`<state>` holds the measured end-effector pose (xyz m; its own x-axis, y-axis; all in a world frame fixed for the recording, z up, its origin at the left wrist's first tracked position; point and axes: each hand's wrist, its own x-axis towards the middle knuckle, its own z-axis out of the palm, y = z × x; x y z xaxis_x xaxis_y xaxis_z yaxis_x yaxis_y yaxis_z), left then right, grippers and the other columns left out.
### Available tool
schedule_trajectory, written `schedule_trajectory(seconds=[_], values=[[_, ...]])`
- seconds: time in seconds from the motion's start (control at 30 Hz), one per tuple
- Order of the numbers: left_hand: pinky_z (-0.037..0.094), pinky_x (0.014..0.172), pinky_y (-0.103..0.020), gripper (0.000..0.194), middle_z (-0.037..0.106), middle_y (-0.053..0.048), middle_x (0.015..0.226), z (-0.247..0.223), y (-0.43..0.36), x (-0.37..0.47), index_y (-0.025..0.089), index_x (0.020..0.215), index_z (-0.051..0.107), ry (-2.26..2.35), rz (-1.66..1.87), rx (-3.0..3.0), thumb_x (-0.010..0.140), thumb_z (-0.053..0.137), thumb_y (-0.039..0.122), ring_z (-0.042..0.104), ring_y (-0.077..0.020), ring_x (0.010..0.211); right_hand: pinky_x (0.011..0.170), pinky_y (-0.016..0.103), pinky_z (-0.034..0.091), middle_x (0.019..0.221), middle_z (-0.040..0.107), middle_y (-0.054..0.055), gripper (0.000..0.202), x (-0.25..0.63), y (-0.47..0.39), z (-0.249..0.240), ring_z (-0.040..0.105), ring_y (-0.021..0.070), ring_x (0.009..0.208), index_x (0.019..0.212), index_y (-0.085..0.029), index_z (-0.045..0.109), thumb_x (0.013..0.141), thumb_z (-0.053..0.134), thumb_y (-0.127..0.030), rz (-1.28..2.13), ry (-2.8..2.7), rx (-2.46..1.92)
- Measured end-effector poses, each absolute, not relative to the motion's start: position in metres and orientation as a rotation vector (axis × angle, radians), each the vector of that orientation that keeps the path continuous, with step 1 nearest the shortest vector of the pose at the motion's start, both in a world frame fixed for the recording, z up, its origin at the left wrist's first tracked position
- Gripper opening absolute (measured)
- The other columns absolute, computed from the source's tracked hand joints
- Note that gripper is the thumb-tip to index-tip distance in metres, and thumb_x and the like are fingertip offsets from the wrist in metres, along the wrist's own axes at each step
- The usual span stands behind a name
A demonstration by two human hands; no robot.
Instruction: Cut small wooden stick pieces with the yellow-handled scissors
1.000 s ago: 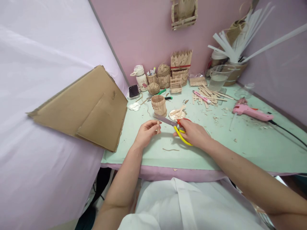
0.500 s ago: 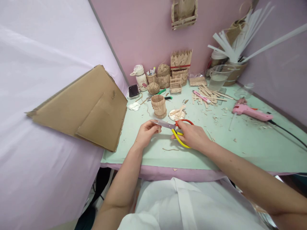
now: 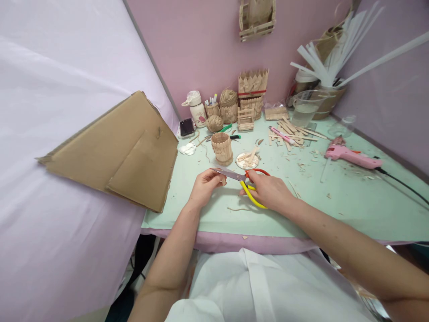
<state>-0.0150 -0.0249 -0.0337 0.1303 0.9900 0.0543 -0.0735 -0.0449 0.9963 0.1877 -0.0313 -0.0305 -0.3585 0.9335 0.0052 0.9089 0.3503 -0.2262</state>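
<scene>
My right hand (image 3: 270, 190) grips a pair of scissors (image 3: 233, 174) with one red and one yellow handle. The blades point left and reach the fingers of my left hand (image 3: 206, 185). Those fingers are pinched round a small pale wooden piece (image 3: 223, 180), mostly hidden by the thumb and the blades. Just beyond the blades stands a round cup of wooden sticks (image 3: 222, 150). To its right, a small round disc (image 3: 243, 162) carries a few stick pieces. A thin strand of twine (image 3: 237, 209) lies in front of my hands.
A pink glue gun (image 3: 355, 155) with a black cord lies at the right. Craft sticks (image 3: 291, 134) are heaped behind, near a clear cup of liquid (image 3: 304, 112). Cardboard (image 3: 114, 156) leans at the left. A bottle (image 3: 196, 109), phone (image 3: 187, 128) and twine ball (image 3: 214, 123) stand at the back.
Both hands stay almost in place. The scissors and the small wooden piece have shifted very slightly; nothing was let go or picked up.
</scene>
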Motion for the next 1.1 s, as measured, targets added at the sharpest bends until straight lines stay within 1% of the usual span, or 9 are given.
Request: schedule_trajectory(seconds=[0.17, 0.33, 0.57, 0.8, 1.1], values=[[0.047, 0.069, -0.028, 0.016, 0.059, -0.001, 0.069, -0.0327, -0.0252, -0.0148, 0.015, 0.075, 0.061, 1.054, 1.173, 1.248, 0.069, 0.063, 0.030, 0.054, -0.0110, 0.067, 0.052, 0.028, 0.032, 0.081, 0.067, 0.008, 0.044, 0.1880, -0.0307, -0.0309, 0.062, 0.0246, 0.072, 0.106, -0.021, 0.047, 0.085, 0.035, -0.058, 0.279, -2.477, -1.718], [0.045, 0.067, -0.026, 0.010, 0.058, -0.001, 0.066, -0.0339, -0.0243, -0.0153, 0.015, 0.073, 0.061, 1.068, 1.197, 1.278, 0.070, 0.060, 0.024, 0.053, -0.0105, 0.066, 0.052, 0.027, 0.031, 0.089, 0.067, 0.008, 0.045, 0.1890, -0.0291, -0.0323, 0.063, 0.0246, 0.077, 0.106, -0.022, 0.046, 0.084, 0.038, -0.059, 0.269, -2.459, -1.693], [0.045, 0.067, -0.026, 0.008, 0.058, 0.000, 0.066, -0.0335, -0.0249, -0.0155, 0.016, 0.073, 0.060, 1.091, 1.193, 1.309, 0.070, 0.057, 0.022, 0.053, -0.0106, 0.066, 0.051, 0.027, 0.030, 0.088, 0.068, 0.007, 0.045, 0.1893, -0.0290, -0.0340, 0.063, 0.0238, 0.074, 0.105, -0.023, 0.046, 0.083, 0.037, -0.061, 0.253, -2.465, -1.687], [0.044, 0.068, -0.026, 0.009, 0.058, 0.000, 0.067, -0.0342, -0.0244, -0.0167, 0.016, 0.074, 0.061, 1.089, 1.181, 1.332, 0.070, 0.057, 0.024, 0.052, -0.0106, 0.066, 0.053, 0.028, 0.032, 0.090, 0.068, 0.008, 0.045, 0.1890, -0.0297, -0.0324, 0.063, 0.0245, 0.078, 0.107, -0.022, 0.047, 0.083, 0.038, -0.059, 0.276, -2.457, -1.701], [0.045, 0.068, -0.026, 0.009, 0.058, -0.001, 0.066, -0.0360, -0.0235, -0.0171, 0.015, 0.068, 0.061, 1.095, 1.186, 1.364, 0.070, 0.057, 0.023, 0.052, -0.0111, 0.067, 0.053, 0.028, 0.032, 0.081, 0.067, 0.009, 0.051, 0.1898, -0.0311, -0.0318, 0.064, 0.0259, 0.074, 0.110, -0.020, 0.046, 0.084, 0.034, -0.062, 0.244, -2.490, -1.704]])
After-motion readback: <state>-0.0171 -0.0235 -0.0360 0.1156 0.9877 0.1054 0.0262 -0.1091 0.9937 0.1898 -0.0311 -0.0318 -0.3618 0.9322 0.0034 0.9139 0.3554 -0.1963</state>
